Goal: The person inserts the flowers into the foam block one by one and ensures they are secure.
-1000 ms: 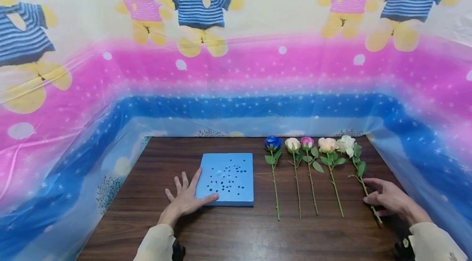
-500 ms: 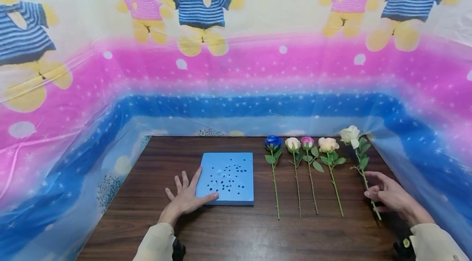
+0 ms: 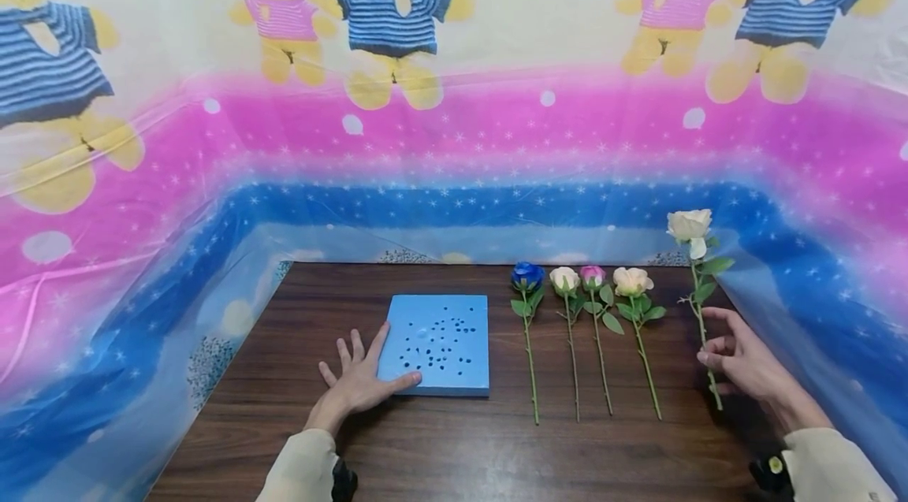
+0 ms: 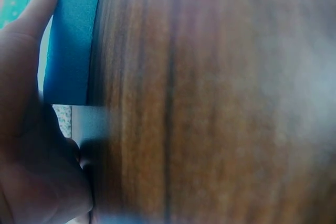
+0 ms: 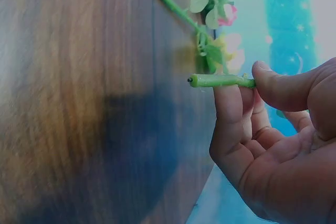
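Observation:
My right hand [image 3: 753, 364] pinches the green stem of a white rose [image 3: 690, 226] between thumb and fingers. In the right wrist view the cut end of that stem [image 5: 218, 80] pokes out past the fingers, over the tabletop. The bloom stands raised, with the stem tilted slightly and its leaves on the right. At the left, my left hand [image 3: 357, 385] lies with fingers spread against a blue foam block [image 3: 464, 344] dotted with small dark holes. Its thumb rests on the block's near left corner and its index finger runs along the left edge.
Several roses lie in a row on the dark wooden table [image 3: 496, 455]: a blue rose [image 3: 527, 275], a cream rose [image 3: 564, 280], a pink rose [image 3: 592, 276] and a peach rose [image 3: 632, 280]. A bear-print cloth [image 3: 440, 132] walls in the back and sides.
My right hand has taken hold of the white rose's stem and lifted it, bringing the bloom up and more upright. My left hand and the foam block have stayed in place.

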A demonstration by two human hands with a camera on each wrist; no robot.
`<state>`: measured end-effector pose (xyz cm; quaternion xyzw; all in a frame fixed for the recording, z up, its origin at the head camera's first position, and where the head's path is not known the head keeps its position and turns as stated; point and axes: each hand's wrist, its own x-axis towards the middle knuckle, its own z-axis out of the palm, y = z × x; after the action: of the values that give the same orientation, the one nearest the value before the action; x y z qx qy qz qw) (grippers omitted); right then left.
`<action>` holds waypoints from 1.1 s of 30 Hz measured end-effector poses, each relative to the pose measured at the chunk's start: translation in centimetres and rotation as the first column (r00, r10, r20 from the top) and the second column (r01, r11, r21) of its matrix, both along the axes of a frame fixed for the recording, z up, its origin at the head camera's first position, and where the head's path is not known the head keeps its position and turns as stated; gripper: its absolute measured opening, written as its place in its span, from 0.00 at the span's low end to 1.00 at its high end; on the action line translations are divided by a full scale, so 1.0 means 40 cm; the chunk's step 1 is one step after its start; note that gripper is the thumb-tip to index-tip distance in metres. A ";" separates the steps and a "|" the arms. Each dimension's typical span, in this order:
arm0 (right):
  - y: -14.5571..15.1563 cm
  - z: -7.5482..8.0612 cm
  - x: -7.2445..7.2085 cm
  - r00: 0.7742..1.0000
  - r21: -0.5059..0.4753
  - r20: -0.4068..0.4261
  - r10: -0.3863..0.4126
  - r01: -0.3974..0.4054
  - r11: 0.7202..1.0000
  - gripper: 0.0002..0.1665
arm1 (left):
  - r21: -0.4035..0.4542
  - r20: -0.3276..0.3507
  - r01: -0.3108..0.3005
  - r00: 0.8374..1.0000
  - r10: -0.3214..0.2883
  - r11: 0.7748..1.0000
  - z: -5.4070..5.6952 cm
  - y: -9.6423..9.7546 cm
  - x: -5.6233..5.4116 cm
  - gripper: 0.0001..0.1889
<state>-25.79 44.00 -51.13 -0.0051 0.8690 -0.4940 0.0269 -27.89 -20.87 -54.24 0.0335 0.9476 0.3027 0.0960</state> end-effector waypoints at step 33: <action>-0.140 0.104 -0.054 0.894 -0.010 -0.448 -0.026 0.025 1.000 0.49 | 0.010 0.001 -0.002 1.000 0.002 1.000 0.000 0.000 0.003 0.66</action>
<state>-27.94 38.41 -46.99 -0.1073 0.8509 -0.4815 -0.1804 -27.79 -20.86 -54.23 0.0328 0.9460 0.3078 0.0958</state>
